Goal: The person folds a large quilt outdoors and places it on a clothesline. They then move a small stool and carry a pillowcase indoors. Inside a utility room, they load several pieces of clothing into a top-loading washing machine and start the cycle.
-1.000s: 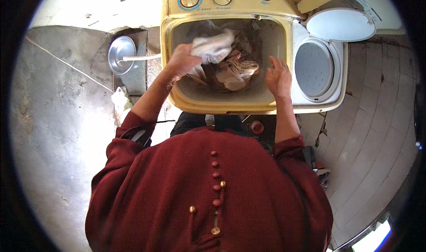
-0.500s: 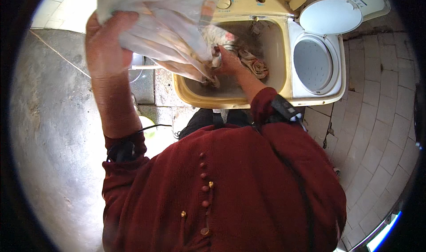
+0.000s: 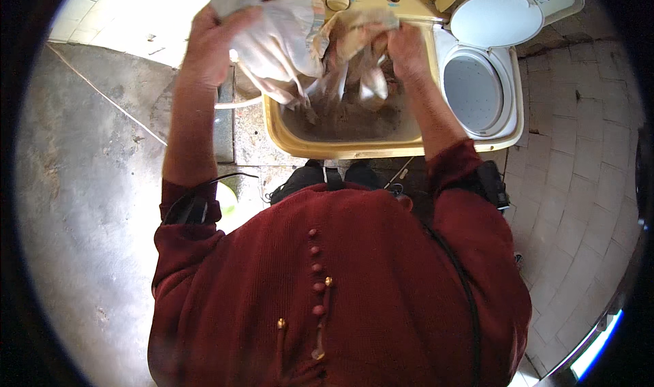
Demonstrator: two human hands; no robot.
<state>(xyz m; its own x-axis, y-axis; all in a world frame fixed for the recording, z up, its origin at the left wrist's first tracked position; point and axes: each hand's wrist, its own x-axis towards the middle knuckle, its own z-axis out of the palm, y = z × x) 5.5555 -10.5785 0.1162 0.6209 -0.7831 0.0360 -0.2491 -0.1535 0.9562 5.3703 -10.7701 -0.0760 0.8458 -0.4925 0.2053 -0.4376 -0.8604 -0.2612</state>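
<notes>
A wet, pale garment (image 3: 283, 39) hangs over the left part of the wash tub (image 3: 340, 146), pinched at its upper left by my left hand (image 3: 208, 53). My right hand (image 3: 410, 54), closed at the tub's right side, grips a bunched tan and white end of cloth (image 3: 364, 29). The cloth spans the space between both hands, its folds drooping into the tub. I cannot tell whether it is one piece or two. Dark, murky water (image 3: 340, 121) shows below. The fingertips of both hands are partly hidden by fabric.
The yellowed twin-tub washer has a control knob (image 3: 338, 1) at its back. On its right is a spin basket (image 3: 473, 90) with its round white lid (image 3: 497, 22) raised. A pale hose (image 3: 238, 103) runs out on the left. A tiled wall or floor (image 3: 572, 148) lies to the right.
My right hand has risen out of the tub and moved right, lifting the bunched cloth. My left hand has moved right and slightly down with the pale garment.
</notes>
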